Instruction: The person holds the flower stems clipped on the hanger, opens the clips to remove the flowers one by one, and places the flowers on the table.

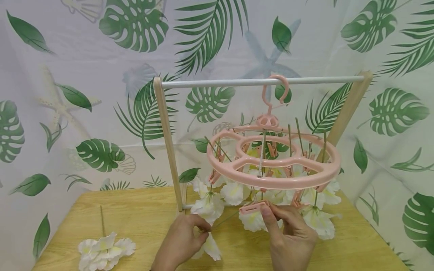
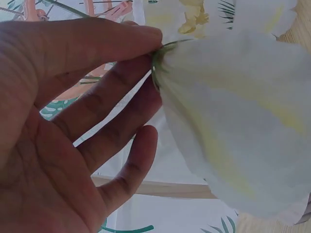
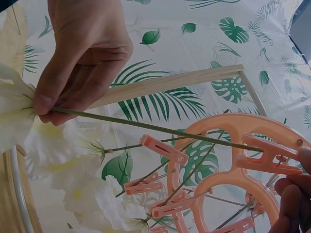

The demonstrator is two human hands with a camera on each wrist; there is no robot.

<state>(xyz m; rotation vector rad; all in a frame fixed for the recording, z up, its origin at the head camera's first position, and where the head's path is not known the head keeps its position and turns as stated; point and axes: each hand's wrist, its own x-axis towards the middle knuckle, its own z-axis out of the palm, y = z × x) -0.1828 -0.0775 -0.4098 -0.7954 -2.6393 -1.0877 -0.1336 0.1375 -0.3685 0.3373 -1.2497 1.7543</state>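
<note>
My left hand (image 1: 184, 239) pinches a white artificial flower (image 2: 238, 116) at the green base of its bloom, between thumb and fingertips. Its green stem (image 3: 155, 128) runs across to a pink clothespin (image 3: 267, 154), where the tip lies at the jaws. My right hand (image 1: 291, 235) pinches that clothespin between thumb and fingers. The clothespin hangs from the front of a round pink drying hanger (image 1: 271, 182). Other white flowers (image 1: 208, 205) hang head-down from the hanger's pins, their stems poking up through the rings.
A white rail (image 1: 217, 82) on wooden posts (image 1: 168, 146) carries the hanger by its hook (image 1: 276, 88). Another white flower (image 1: 105, 250) lies at the left on the wood-grain table (image 1: 142, 210). Behind stands a leaf-patterned cloth (image 1: 101, 154).
</note>
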